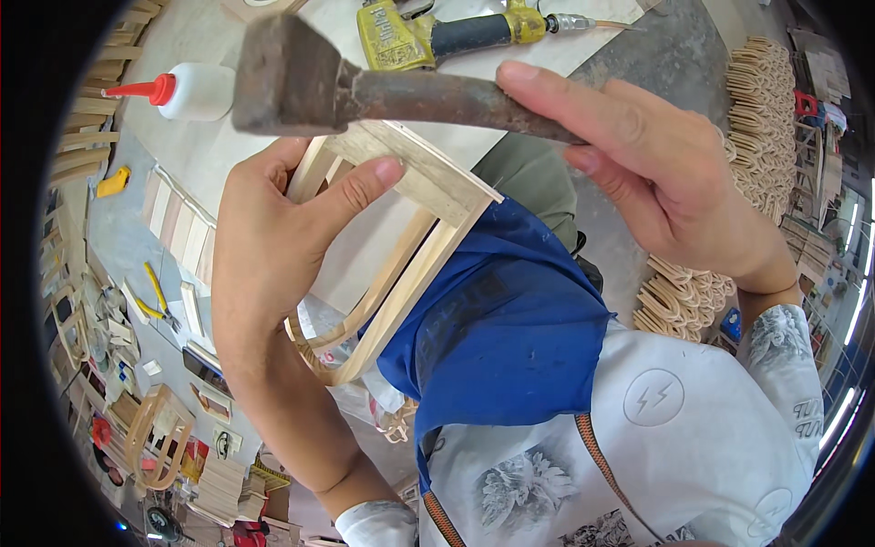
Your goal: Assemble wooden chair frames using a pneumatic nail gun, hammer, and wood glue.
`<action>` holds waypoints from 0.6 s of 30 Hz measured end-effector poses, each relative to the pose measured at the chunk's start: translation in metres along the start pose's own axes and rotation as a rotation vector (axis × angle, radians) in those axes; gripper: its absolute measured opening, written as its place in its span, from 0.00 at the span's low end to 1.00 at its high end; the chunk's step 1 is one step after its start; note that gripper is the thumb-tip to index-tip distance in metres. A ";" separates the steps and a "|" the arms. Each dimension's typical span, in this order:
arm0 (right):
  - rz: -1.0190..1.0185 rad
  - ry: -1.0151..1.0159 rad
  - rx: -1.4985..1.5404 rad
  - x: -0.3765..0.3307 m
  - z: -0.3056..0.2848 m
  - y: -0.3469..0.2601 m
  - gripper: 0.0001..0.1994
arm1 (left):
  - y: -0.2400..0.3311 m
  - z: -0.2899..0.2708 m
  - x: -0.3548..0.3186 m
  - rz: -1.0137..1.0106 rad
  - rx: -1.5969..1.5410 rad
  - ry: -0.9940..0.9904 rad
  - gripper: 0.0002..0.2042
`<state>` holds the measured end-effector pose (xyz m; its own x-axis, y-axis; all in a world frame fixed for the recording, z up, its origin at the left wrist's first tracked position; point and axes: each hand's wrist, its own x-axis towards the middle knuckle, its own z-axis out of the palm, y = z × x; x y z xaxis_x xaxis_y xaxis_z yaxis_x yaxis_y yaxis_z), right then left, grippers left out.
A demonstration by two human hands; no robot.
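Observation:
My right hand (665, 178) is closed round the handle end of a worn metal hammer (437, 98). The hammer lies sideways across the view, with its blocky, rust-brown head to the left, above my left hand (269, 223). That hand grips the top of a small pale wooden frame (447, 193), its thumb pressed on the flat crosspiece and its other fingers mostly hidden behind. From the crosspiece, curved side rails run down to a rounded end below. The frame leans against my blue apron (510, 319). Whether the hammer touches it, I cannot tell.
On the pale worktop (173, 141) lie a yellow air nail gun (469, 35) and a white glue bottle (200, 91) with a red nozzle. Yellow-handled pliers (162, 296) and wood strips (178, 223) are at the left. Bent wooden pieces (761, 128) are stacked at the right.

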<state>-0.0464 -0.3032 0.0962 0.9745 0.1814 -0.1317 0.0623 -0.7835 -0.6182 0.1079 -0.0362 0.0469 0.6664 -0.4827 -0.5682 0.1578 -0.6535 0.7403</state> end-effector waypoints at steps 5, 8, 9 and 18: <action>0.000 -0.005 -0.023 0.006 -0.003 -0.002 0.30 | 0.000 0.003 0.000 0.029 -0.049 -0.011 0.21; 0.005 -0.013 -0.032 0.005 -0.004 -0.004 0.30 | -0.001 0.005 -0.001 0.038 -0.067 -0.007 0.20; 0.004 -0.027 -0.044 0.004 -0.004 -0.005 0.30 | -0.002 0.004 -0.001 0.031 -0.062 0.006 0.21; -0.014 0.132 0.205 -0.025 0.014 0.012 0.28 | -0.006 0.012 -0.001 0.039 -0.045 0.074 0.25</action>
<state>-0.0728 -0.3084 0.0810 0.9944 0.1019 -0.0283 0.0440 -0.6419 -0.7655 0.0974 -0.0386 0.0386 0.7247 -0.4618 -0.5114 0.1618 -0.6073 0.7778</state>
